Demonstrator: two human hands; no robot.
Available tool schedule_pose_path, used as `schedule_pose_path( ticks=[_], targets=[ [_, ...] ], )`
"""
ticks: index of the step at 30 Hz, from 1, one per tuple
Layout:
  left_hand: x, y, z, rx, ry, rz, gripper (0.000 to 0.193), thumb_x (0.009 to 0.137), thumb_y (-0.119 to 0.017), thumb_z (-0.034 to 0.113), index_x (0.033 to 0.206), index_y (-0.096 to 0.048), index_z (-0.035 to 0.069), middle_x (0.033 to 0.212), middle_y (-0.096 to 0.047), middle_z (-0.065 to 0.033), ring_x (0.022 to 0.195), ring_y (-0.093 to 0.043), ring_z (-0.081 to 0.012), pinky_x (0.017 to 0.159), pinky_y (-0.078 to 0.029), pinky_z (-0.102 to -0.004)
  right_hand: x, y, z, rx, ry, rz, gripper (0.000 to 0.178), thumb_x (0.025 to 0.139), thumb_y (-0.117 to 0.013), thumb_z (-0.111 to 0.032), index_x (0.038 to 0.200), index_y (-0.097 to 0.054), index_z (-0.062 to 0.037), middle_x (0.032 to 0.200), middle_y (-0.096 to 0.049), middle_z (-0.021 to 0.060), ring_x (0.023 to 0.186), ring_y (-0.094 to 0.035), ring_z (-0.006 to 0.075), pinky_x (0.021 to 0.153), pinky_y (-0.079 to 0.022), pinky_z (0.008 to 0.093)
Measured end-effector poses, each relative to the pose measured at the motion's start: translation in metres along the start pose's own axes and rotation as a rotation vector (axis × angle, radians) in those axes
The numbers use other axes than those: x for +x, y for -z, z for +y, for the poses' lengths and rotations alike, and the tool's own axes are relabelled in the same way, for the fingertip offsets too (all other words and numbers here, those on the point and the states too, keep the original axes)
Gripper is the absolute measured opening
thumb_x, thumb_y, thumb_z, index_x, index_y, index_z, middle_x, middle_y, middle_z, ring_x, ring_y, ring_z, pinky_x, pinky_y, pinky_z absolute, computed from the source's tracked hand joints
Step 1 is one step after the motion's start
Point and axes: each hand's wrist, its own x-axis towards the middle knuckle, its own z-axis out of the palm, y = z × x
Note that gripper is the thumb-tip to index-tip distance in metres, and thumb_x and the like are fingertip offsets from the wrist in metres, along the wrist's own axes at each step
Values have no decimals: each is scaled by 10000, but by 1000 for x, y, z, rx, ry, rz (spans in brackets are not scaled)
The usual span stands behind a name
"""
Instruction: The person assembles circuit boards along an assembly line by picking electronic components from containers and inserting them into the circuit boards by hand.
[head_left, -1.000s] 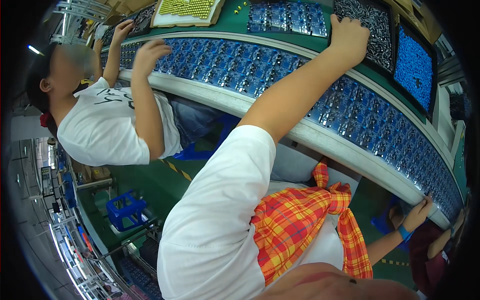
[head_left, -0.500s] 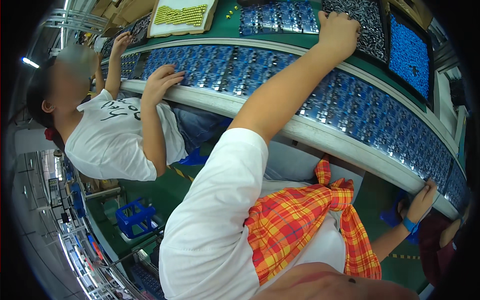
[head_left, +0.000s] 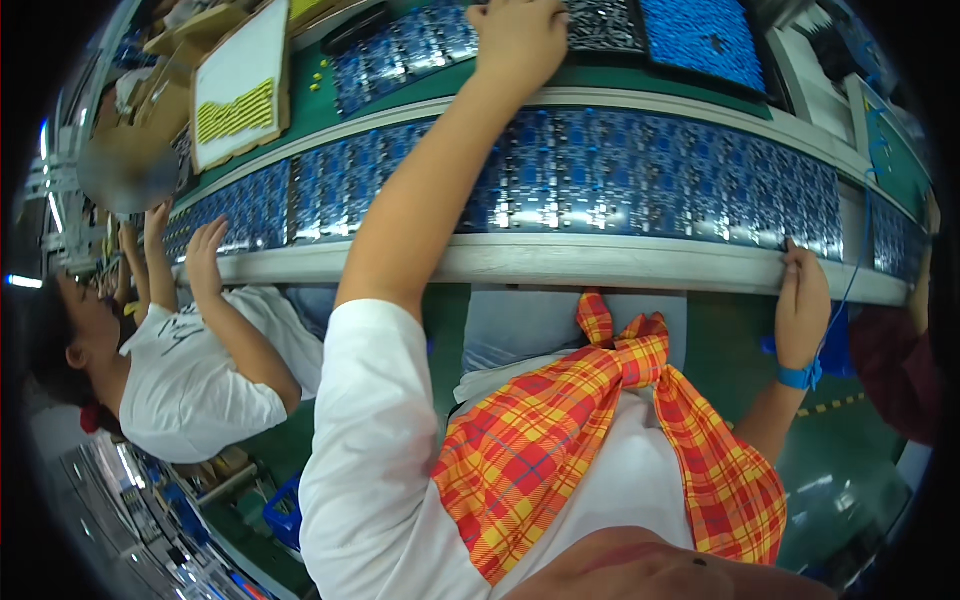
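My left hand [head_left: 522,40] reaches over the line to a black tray of small dark cylindrical parts [head_left: 602,25]. It is bent at the tray's left side, its fingers mostly hidden or cut off by the upper edge. At the near rail [head_left: 560,262], my right hand [head_left: 803,310] has its fingers drawn together, tips by the edge of the blue circuit boards [head_left: 660,180]; whatever they hold is too small to make out. A blue wrist strap [head_left: 800,376] with a thin cord circles that wrist. Several boards lie side by side along the line, fitted with small components.
Right of the dark parts stands a tray of blue parts [head_left: 705,45]. More boards [head_left: 400,55] lie on the green bench, left of my left hand. Farther left is a white panel with yellow parts [head_left: 235,110]. A co-worker in a white shirt [head_left: 205,370] sits at left, another person's maroon sleeve [head_left: 893,370] at right.
My view has turned, so the line lies more level and the trays sit higher. My left hand stays at the dark parts, now by their left side. My right hand remains at the rail.
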Motion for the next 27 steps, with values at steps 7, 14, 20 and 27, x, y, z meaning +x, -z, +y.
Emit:
schedule_pose_path(
  ticks=[7, 14, 20, 27],
  targets=[
    [4, -5, 5, -22, -5, -28, 209, 968, -570, 243, 958, -707, 86, 1000, -682, -122, 1027, -619, -354, 902, -407, -543, 9, 9, -8, 4, 26, -55, 104, 1008, -496, -40, 1062, -582, -20, 1152, -711, 185, 1039, -652, 377, 903, -489, 402],
    [8, -4, 23, -96, -11, -29, 202, 962, -568, 232, 950, -698, 78, 985, -673, -127, 1022, -620, -352, 878, -406, -521, 15, 18, -3, -26, 101, -116, 95, 1011, -491, -41, 1049, -576, -23, 1140, -705, 173, 1030, -649, 363, 902, -487, 414],
    [8, -4, 19, -141, -23, -30, 202, 963, -571, 231, 942, -697, 75, 986, -673, -125, 1021, -622, -349, 868, -411, -509, 25, 26, -16, 61, 167, -90, 102, 975, -547, -8, 1057, -608, -11, 1099, -694, 155, 1002, -660, 334, 889, -498, 391],
    [11, 5, 24, -120, -58, -70, 187, 955, -598, 218, 954, -722, 79, 993, -685, -120, 1022, -628, -331, 870, -417, -486, 101, 15, -76, 380, 477, -150, 122, 907, -644, 2, 1007, -713, 9, 1017, -693, 141, 935, -678, 264, 819, -526, 331]
  ],
)
